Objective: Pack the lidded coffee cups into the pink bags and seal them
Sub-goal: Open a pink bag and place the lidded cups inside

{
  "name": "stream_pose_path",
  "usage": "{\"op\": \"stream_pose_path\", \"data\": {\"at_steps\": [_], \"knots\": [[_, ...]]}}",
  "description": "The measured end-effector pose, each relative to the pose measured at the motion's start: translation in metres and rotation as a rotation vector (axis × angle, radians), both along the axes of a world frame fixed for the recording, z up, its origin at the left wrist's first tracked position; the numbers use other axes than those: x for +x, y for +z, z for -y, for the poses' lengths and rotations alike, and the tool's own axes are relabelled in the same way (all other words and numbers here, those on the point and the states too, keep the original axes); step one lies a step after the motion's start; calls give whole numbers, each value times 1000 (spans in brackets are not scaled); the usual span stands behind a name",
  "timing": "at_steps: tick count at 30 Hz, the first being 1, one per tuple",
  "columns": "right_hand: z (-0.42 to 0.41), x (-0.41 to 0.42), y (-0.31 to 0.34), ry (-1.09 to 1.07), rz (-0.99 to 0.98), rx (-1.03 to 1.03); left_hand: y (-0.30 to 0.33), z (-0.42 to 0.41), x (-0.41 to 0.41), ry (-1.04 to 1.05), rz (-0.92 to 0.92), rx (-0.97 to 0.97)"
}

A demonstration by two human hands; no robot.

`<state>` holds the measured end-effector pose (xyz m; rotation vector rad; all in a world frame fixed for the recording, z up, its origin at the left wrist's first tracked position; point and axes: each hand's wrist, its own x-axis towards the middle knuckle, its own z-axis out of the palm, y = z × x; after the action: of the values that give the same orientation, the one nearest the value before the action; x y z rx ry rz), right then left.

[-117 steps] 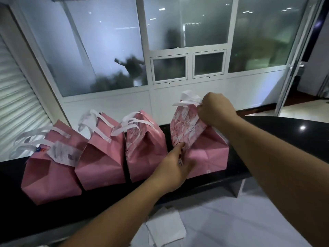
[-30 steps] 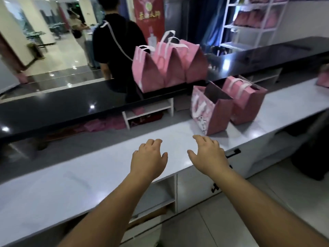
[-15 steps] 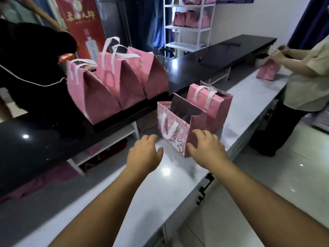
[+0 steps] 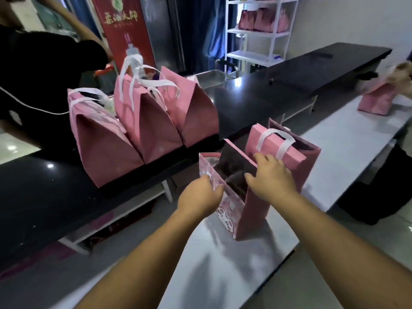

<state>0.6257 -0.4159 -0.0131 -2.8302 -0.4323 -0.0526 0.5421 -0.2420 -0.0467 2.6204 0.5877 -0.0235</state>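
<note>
An open pink bag (image 4: 252, 210) with a cartoon print stands on the white counter (image 4: 347, 139), its dark inside showing. My left hand (image 4: 200, 194) grips the bag's near left rim. Over the right rim rests my right hand (image 4: 273, 178), fingers spread and touching the paper. A second open pink bag (image 4: 287, 152) with white handles stands right behind it. Three sealed pink bags (image 4: 142, 121) sit in a row on the black upper counter (image 4: 278, 90). No coffee cup is visible.
A person in black (image 4: 38, 85) stands behind the black counter at the left. Another person's hands hold a pink bag (image 4: 376, 99) at the far right. A white shelf unit (image 4: 260, 30) with more pink bags stands at the back. Open shelves lie under the counter.
I turned away from the window ledge with its sealed bags and came to this counter. In the last half second both hands reached forward and met the open bag's rim.
</note>
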Motion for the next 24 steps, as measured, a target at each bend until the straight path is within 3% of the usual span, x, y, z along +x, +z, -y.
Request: {"op": "stream_pose_path", "data": {"at_steps": [7,12,18,24], "knots": [[-17,66,-10,110,-98,-90,-4,10,62,221,-47,-57],[-17,95,-23,287,-48,-154,-7,15,76,323,-123,-94],[-16,107,-18,335,-89,-123,-10,12,54,441,-98,-125],[-48,77,-10,437,-147,-78,-4,-5,-26,596,11,-248]]}}
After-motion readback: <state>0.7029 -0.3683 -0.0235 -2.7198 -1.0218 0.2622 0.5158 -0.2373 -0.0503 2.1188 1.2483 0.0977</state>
